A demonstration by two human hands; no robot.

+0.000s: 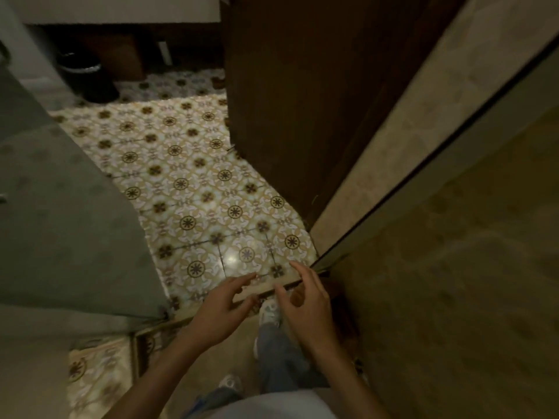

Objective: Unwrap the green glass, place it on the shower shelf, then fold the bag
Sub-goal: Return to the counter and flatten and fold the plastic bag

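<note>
Looking down, I see my left hand (222, 306) and right hand (302, 300) held out side by side over the patterned tile floor (193, 176), fingers loose and spread, holding nothing. Neither the green glass nor the bag shows anywhere. A dark wooden door (302, 86) stands ahead on the right, a black bin (86, 75) far left. My grey shoe (269, 311) sits below. No writing or label is readable.

Both bare forearms are cut off by the bottom edge. The dark round bin (87, 77) is blurred. The grey translucent glass panel (60, 213) veils the floor behind it.
</note>
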